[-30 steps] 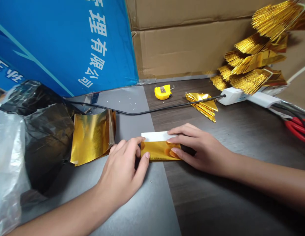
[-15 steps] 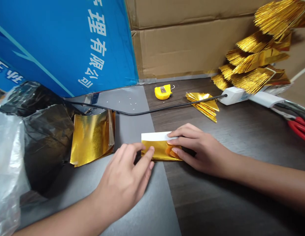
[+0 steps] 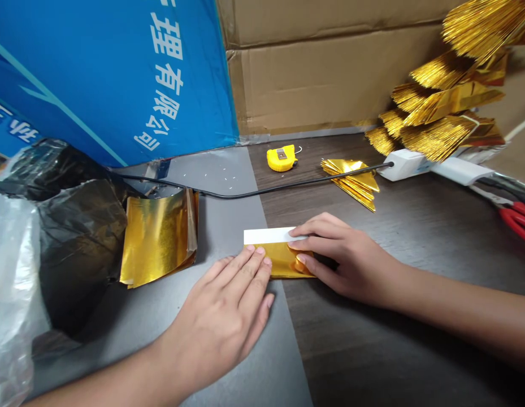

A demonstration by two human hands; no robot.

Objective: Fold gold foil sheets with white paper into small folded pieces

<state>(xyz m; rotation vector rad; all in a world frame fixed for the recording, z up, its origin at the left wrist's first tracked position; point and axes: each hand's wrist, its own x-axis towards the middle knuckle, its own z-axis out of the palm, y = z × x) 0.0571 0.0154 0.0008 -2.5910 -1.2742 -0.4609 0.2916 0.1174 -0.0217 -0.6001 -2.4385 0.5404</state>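
A sheet of gold foil paper [image 3: 281, 259] lies folded on the table, with a strip of its white back showing along the far edge. My left hand [image 3: 232, 299] rests flat on the left part of the fold, fingers stretched out and pressing the gold side. On the right end, the fingertips of my right hand [image 3: 341, 251] press the paper down, some on the white strip and some on the gold. The right fingers are spread and slightly bent. To the left, a stack of gold foil sheets [image 3: 156, 237] leans, slightly curved, against a black plastic bag [image 3: 84, 243].
A yellow tape measure [image 3: 281, 159] lies behind the paper. Folded gold pieces [image 3: 351, 178] sit under a black cable [image 3: 232, 196] running to a white power strip [image 3: 404, 165]. Bundled gold fans [image 3: 440, 135] pile up at right, near red-handled pliers [image 3: 516, 220]. Cardboard [image 3: 330, 79] stands behind.
My left hand has gone from bent fingers at the paper's near left edge to lying flat with fingers outstretched on the fold. My right hand has stayed nearly in place.
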